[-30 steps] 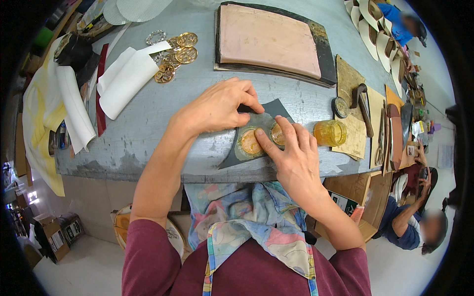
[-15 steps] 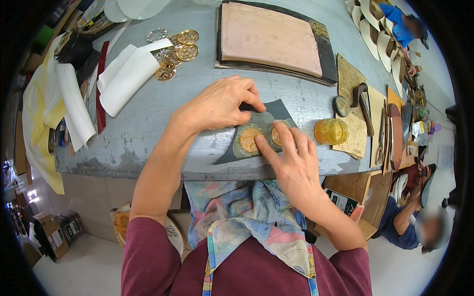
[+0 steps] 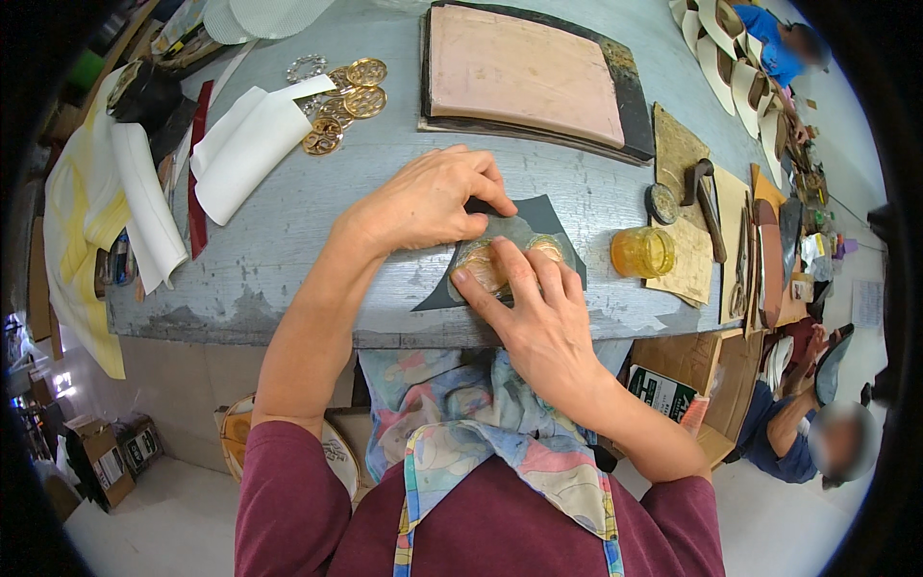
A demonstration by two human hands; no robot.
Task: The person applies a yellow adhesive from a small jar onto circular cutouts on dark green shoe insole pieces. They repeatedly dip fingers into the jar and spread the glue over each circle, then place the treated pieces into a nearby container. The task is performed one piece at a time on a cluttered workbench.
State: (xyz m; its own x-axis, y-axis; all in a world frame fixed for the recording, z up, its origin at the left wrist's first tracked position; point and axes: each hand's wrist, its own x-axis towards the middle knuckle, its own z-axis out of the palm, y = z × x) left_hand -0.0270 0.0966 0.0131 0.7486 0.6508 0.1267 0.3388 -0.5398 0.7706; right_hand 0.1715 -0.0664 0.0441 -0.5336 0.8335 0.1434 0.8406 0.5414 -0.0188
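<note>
A dark grey piece of sheet material (image 3: 442,293), perhaps leather, lies near the table's front edge. On its paler middle sit two round gold-coloured pieces. My right hand (image 3: 548,322) rests over the left round piece (image 3: 478,258), fingers spread and thumb at its left edge, partly hiding it. The right round piece (image 3: 546,244) shows just beyond those fingers. At the sheet's far left edge, my left hand (image 3: 433,204) has its thumb and bent fingers closed on the material. To the right stands a glass jar of yellow-orange contents (image 3: 639,253).
A pink-topped slab (image 3: 524,77) lies at the back. White rolled material (image 3: 245,154) and gold ring ornaments (image 3: 363,101) are at the left. A hammer (image 3: 707,207) and a round tin (image 3: 661,204) lie beyond the jar. Two other people are at the right.
My right hand has slid left, its fingers from the right round piece onto the left one and its thumb to that piece's left edge. My left hand has stayed in place.
</note>
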